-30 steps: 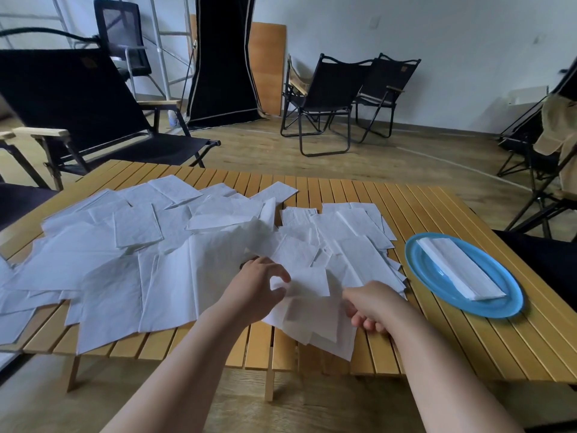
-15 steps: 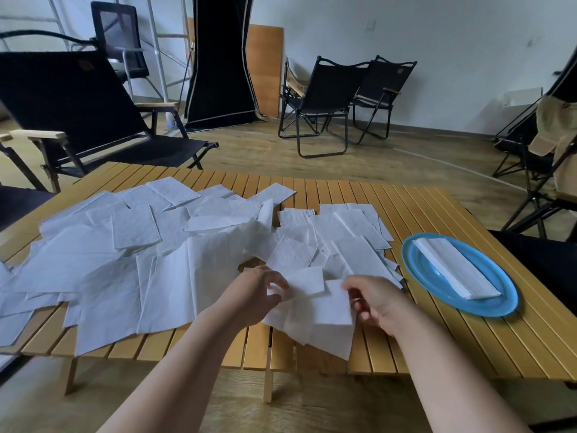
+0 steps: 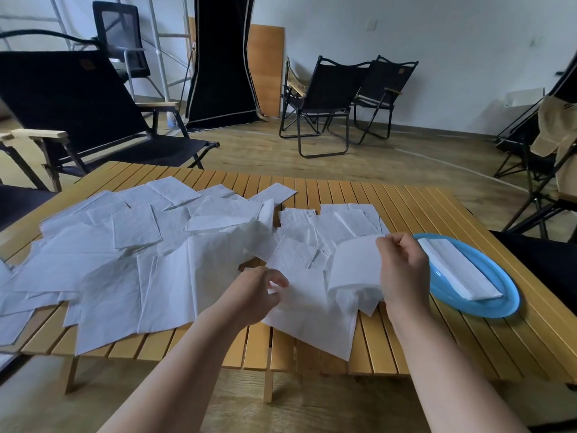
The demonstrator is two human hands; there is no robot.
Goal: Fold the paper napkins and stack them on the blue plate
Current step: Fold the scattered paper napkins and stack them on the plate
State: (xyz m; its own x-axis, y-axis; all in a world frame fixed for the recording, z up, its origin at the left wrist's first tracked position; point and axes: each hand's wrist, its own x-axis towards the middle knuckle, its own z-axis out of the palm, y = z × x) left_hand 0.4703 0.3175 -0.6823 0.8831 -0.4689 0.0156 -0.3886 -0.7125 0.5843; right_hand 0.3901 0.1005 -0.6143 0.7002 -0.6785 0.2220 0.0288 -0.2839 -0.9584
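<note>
A white paper napkin [image 3: 315, 310] lies at the near edge of the bench [image 3: 437, 332], one corner hanging past the slats toward the person. Its right side is lifted and curls over on itself. The right hand [image 3: 402, 273] pinches that raised edge between thumb and fingers, held above the bench with the wrist bent back. The left hand [image 3: 256, 292] pinches the napkin's left edge low against the surface, fingers curled round the paper. The two hands are apart, with the sheet stretched between them.

Just right of the right hand sits the blue plate [image 3: 487, 304], and on it lies one folded napkin [image 3: 456, 270], a long strip set diagonally. The plate rests well inside the bench's right edge, with bare slats on its near and far sides.

To the left and behind, a loose spread of napkins [image 3: 125, 254] covers most of the bench, overlapping at all angles, several hanging over the left and near edges.

The bench is made of yellow wooden slats, low, on a wood floor [image 3: 265, 151]. A black folding chair [image 3: 93, 114] stands close behind its left corner, two more chairs [image 3: 340, 98] stand further back by the white wall, and another frame with tan cloth [image 3: 555, 126] draped on it is at the right. Open floor lies between the bench and the far chairs.
</note>
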